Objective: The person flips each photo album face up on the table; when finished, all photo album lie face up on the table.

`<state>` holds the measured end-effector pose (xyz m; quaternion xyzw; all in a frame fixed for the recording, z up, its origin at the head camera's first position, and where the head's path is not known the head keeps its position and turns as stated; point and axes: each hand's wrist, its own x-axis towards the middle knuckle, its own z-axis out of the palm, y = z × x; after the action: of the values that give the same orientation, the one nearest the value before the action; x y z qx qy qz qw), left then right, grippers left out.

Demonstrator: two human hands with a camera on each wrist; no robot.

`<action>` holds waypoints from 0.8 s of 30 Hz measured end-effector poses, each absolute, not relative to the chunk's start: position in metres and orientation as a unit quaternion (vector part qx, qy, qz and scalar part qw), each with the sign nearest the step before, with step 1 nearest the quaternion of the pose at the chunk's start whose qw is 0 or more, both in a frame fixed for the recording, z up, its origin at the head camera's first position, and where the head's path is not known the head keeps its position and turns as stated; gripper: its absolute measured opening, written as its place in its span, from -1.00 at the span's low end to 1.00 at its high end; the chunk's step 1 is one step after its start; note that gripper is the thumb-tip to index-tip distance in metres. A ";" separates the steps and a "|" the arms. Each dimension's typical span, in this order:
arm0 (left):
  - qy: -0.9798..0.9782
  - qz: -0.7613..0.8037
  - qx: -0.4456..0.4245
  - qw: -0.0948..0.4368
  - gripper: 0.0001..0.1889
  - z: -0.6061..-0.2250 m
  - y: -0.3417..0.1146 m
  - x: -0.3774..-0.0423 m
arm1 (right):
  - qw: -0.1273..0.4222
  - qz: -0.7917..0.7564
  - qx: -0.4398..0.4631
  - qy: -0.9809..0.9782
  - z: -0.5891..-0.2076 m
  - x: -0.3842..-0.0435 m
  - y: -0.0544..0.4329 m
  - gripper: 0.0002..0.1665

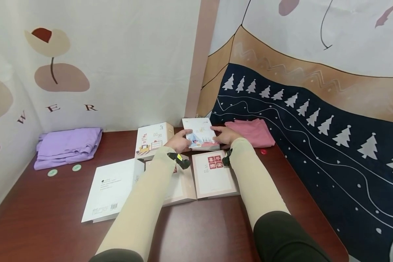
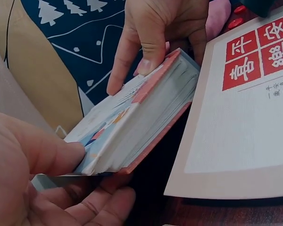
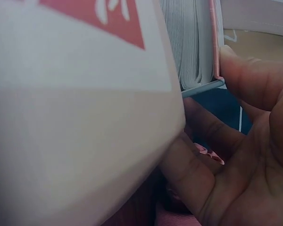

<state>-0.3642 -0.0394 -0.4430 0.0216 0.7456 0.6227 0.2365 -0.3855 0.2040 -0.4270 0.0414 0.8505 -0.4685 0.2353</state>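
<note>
A thick white book [image 1: 201, 127] with a blue and pink illustrated cover is held between my two hands at the back of the table. My left hand [image 1: 179, 142] grips its left side, with the thumb on the cover and the fingers curled below, as the left wrist view shows. On the opposite side my right hand [image 1: 227, 136] pinches the edge, thumb on top. The page block [image 2: 153, 115] faces the left wrist camera. Just in front lies a book with a red square of characters [image 1: 213, 178], close under my right wrist. My left forearm partly covers a similar book [image 1: 183, 183].
Another thick book [image 1: 154, 136] lies left of my left hand, and a white book [image 1: 111, 185] lies nearer on the left. Folded purple cloth [image 1: 67, 147] and green discs [image 1: 52, 173] are far left. Pink cloth [image 1: 253, 131] and a red disc [image 1: 263, 151] lie right. Fabric hangings border the table.
</note>
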 end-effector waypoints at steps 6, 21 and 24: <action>0.752 0.619 0.025 0.224 -0.29 -0.439 -0.040 -0.359 | 0.236 -0.468 0.034 0.851 -0.424 -0.383 0.202 -0.20; 0.747 0.635 0.031 0.195 -0.25 -0.437 -0.043 -0.353 | 0.108 -0.432 -0.059 0.893 -0.416 -0.376 0.193 -0.29; 0.749 0.637 0.034 0.182 -0.26 -0.438 -0.044 -0.354 | 0.109 -0.423 -0.087 0.895 -0.411 -0.374 0.190 -0.28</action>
<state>-0.3542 -0.0437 -0.4379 0.0339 0.7485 0.6367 0.1823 -0.3736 0.1901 -0.4107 -0.0873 0.8953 -0.4230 0.1089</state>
